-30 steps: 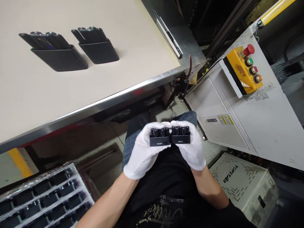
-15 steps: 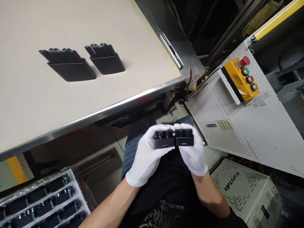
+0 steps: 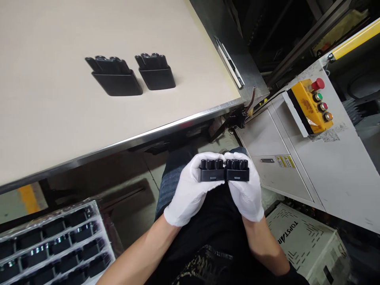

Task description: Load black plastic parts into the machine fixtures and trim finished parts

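White gloves cover both hands, which are side by side in front of my body, below the table edge. Wrapped round one black plastic case with several rounded posts along its top [image 3: 211, 174] is my left hand [image 3: 190, 190]. My right hand [image 3: 247, 194] grips a matching black plastic case [image 3: 237, 175]. The two cases stand nearly end to end, their posts upward and a small slot on each facing me. Two more black cases of like form, a left one [image 3: 118, 84] and a right one [image 3: 157, 78], stand on the table [image 3: 59, 118].
At lower left, a clear-wrapped tray [image 3: 99, 225] holds several black parts. A white-handled cutter-like tool [image 3: 230, 65] lies along the table's right border. Beyond it stands a grey cabinet [image 3: 335, 166] with a yellow button box [image 3: 310, 107]. A TOPSTAR box [image 3: 305, 229] sits at lower right.
The view has shifted, so the table and cabinet appear further right. Both hands still hold the two cases side by side, with little change in their pose.
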`<state>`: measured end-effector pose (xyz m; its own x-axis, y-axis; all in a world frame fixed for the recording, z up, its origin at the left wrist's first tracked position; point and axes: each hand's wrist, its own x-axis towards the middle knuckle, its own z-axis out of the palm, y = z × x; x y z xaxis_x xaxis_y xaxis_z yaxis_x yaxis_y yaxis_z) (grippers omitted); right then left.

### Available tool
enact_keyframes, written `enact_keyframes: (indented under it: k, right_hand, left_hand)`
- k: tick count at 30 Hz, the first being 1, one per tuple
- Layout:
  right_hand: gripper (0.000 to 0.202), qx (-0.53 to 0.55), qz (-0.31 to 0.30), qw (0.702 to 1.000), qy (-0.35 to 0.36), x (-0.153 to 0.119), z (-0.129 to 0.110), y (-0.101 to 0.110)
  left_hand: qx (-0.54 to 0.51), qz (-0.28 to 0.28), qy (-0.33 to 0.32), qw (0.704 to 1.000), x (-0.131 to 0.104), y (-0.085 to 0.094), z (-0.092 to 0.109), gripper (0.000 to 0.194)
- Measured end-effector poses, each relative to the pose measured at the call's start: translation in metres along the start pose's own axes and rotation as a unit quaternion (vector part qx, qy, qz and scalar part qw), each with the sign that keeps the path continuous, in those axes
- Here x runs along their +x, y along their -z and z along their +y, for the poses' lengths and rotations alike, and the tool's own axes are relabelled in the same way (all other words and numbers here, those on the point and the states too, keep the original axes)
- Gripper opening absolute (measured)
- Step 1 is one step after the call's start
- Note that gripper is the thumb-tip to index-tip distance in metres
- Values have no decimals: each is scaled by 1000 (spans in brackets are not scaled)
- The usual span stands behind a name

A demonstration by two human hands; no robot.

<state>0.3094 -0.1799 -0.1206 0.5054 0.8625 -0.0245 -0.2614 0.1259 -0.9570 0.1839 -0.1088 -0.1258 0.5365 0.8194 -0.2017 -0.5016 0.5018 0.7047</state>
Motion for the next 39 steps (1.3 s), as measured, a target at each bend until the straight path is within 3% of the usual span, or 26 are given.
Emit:
enact_keyframes:
  k: [12,21,26,32,39]
  right_hand:
    - [40,-77,-12,997,28,-2,-12,-9]
    - [45,-194,63,979,18,-15,-18,-18]
    - [44,-134,54,990,-5,-19,-13,-14]
    - [41,-19,-1,1000,-4,-13,-12,-10]
    - [40,-1,-35,999,-8,-10,-12,-2]
  left_hand:
    - [15,-2,-23,1000,-5,1,9,44]
    - [165,55,-84,981,-17,-7,9,43]
    - [113,30,-43,992,-16,-5,7,40]
    - [19,0,-10,1000,-12,-4,7,47]
    - [48,-32,-17,998,-7,0,7,49]
